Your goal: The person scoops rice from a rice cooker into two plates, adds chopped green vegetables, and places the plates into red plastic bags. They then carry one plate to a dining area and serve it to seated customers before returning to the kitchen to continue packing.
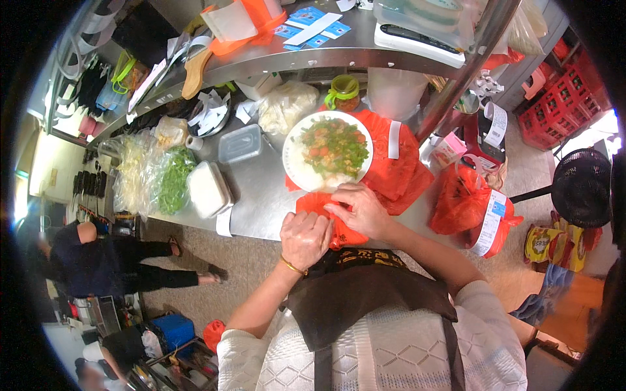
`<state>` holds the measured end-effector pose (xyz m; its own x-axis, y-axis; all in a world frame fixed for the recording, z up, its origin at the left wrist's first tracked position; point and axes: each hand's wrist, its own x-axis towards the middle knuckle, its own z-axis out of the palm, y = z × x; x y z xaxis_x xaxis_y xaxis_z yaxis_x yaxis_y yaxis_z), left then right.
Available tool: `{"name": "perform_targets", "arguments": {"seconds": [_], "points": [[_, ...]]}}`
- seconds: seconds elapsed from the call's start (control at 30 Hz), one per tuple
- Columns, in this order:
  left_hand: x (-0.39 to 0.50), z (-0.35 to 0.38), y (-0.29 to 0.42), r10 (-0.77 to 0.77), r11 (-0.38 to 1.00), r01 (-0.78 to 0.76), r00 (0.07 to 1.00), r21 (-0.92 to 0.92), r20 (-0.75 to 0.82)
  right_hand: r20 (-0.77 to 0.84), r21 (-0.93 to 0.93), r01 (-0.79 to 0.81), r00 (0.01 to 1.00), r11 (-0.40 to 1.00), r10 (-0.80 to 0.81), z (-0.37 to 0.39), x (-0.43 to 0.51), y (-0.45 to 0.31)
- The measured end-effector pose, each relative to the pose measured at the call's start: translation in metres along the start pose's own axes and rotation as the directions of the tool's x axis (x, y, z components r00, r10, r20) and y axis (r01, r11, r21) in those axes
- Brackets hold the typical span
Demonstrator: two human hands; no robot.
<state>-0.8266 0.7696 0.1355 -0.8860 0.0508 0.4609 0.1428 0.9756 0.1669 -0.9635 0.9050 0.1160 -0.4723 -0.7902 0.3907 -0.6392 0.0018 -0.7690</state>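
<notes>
Before me, a white plate [289, 161] holds rice and a chopped green vegetable dish with orange pieces. It rests partly on a stack of red plastic bags [391, 181]. Closer to my body lies another red plastic bag [349, 237], partly covered by both hands. My left hand [307, 238], with a gold bracelet at the wrist, has its fingers curled closed at this bag's left side. My right hand [363, 209] is bent over the bag, just below the plate's rim. Its thumb and forefinger are apart; whether the other fingers grip the plastic is hidden.
Left on the steel counter [259, 207] are lidded plastic containers [208, 190] and bagged greens [174, 181]. A tied red bag [457, 200] with a receipt sits right. Above runs a steel shelf [283, 61] with a scale [420, 44]. A person [98, 264] stands left.
</notes>
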Motion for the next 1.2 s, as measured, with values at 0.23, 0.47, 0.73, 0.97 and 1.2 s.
{"name": "perform_targets", "arguments": {"seconds": [0.23, 0.47, 0.73, 0.97, 1.2], "points": [[-0.052, 0.007, 0.0, -0.361, 0.86, 0.466, 0.844, -0.209, 0.396, -0.126, -0.346, -0.127, 0.988, 0.93, 0.088, -0.008, -0.001, 0.028], [-0.009, 0.002, -0.002, -0.508, -0.102, 0.535, 0.696, -0.839, 0.507, 0.576, 0.66, -0.651, 0.759, 0.375, 0.303, -0.029, -0.013, -0.015], [-0.007, 0.029, 0.001, -0.365, -0.195, 0.709, 0.589, -0.678, 0.721, 0.265, 0.291, -0.4, 0.906, 0.869, 0.329, -0.015, -0.032, 0.02], [-0.008, 0.04, 0.0, -0.419, 0.291, 0.741, 0.667, -0.604, 0.616, 0.236, 0.229, -0.378, 0.915, 0.897, 0.326, -0.004, -0.053, 0.062], [0.018, 0.004, 0.024, -0.247, 0.969, 0.204, 0.738, 0.141, 0.628, 0.239, 0.397, -0.407, 0.911, 0.823, 0.336, 0.004, -0.057, 0.068]]}}
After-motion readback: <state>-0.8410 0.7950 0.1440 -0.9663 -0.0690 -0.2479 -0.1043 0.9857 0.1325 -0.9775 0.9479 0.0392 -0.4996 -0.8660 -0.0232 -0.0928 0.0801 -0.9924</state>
